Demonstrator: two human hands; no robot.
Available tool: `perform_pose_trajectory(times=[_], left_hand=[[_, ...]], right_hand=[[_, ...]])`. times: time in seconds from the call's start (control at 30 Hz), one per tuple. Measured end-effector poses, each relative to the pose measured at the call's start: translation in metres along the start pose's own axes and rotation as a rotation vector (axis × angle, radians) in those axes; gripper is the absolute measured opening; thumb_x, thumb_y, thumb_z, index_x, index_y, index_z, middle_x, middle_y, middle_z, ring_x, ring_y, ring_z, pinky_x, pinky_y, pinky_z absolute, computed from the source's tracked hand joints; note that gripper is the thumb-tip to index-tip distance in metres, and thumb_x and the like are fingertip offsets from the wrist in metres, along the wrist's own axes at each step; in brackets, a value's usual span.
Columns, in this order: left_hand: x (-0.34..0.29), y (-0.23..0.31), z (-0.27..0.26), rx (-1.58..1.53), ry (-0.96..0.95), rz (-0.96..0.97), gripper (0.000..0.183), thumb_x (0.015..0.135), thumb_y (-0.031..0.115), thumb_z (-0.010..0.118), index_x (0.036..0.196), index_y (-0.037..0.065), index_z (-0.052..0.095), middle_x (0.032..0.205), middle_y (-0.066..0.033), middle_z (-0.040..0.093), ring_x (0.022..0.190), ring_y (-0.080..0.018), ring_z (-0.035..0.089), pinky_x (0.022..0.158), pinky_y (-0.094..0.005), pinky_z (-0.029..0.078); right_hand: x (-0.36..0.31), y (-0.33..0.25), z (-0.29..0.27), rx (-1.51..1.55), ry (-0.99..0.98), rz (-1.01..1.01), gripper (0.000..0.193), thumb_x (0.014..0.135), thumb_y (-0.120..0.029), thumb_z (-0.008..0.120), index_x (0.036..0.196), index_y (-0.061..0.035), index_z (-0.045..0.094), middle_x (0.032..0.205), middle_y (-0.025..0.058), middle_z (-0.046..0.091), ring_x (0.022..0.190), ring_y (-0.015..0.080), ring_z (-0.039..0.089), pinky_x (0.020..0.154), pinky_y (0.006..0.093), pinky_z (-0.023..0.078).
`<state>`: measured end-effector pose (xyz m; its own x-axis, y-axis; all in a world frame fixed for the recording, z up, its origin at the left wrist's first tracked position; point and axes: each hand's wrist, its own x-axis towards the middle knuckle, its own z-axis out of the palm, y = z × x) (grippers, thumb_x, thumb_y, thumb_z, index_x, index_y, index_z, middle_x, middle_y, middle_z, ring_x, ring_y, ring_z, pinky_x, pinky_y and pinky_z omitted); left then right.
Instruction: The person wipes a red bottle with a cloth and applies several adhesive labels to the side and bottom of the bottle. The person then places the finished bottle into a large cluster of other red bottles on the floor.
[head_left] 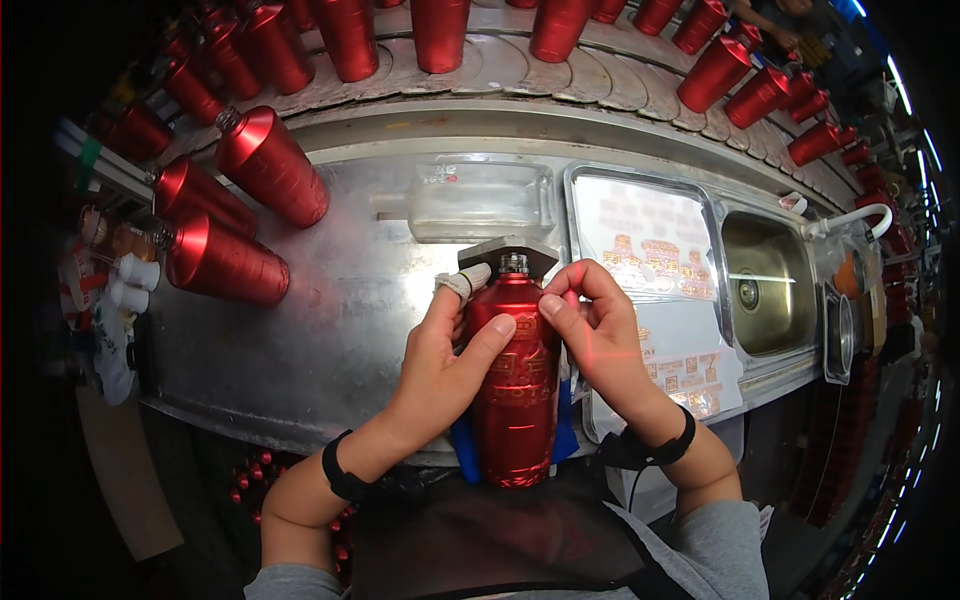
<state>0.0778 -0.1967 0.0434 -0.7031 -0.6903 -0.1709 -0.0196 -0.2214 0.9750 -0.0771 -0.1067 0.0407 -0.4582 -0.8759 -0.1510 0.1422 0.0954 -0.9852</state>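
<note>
A shiny red bottle (515, 425) with raised lettering and an uncapped-looking threaded neck lies tilted in front of me, its neck pointing away. My left hand (440, 368) is wrapped round its left side, thumb on the front; a white cover sits on one fingertip. On the other side, my right hand (608, 335) pinches with thumb and forefinger at the bottle's right shoulder. Whatever is between those fingertips is too small to make out. Just beyond the neck is a dark angular metal plate (508, 246). Some blue material (566, 430) shows beneath the bottle.
Beyond lies a clear glass bottle (480, 205) on its side. Right of it, a metal tray (572, 215) holds sheets of gold labels (660, 260), then comes a sink (765, 310) with a white faucet (850, 220). Three red bottles (270, 170) stand left. A conveyor (490, 65) carries several more.
</note>
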Motion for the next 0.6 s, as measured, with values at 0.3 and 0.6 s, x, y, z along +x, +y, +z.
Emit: perform_pose_trajectory(times=[0.3, 0.6], left_hand=[[0.004, 0.004, 0.004, 0.028, 0.001, 0.008, 0.050, 0.093, 0.015, 0.066, 0.135, -0.001, 0.045, 0.124, -0.0129, 0.059, 0.113, -0.0160, 0.057, 0.097, -0.0309, 0.046], [0.002, 0.003, 0.001, 0.012, -0.028, -0.004, 0.051, 0.092, 0.014, 0.067, 0.136, 0.000, 0.045, 0.125, -0.0114, 0.058, 0.113, -0.0173, 0.058, 0.097, -0.0319, 0.047]], right_hand=[[-0.011, -0.001, -0.004, 0.040, -0.029, 0.014, 0.030, 0.086, -0.008, 0.073, 0.109, -0.0051, 0.054, 0.086, -0.0041, 0.044, 0.064, -0.0026, 0.047, 0.054, 0.0134, 0.038], [-0.010, -0.006, -0.009, -0.061, -0.097, -0.003, 0.041, 0.079, -0.007, 0.079, 0.111, -0.0054, 0.053, 0.092, -0.0018, 0.043, 0.066, -0.0017, 0.048, 0.056, 0.0134, 0.039]])
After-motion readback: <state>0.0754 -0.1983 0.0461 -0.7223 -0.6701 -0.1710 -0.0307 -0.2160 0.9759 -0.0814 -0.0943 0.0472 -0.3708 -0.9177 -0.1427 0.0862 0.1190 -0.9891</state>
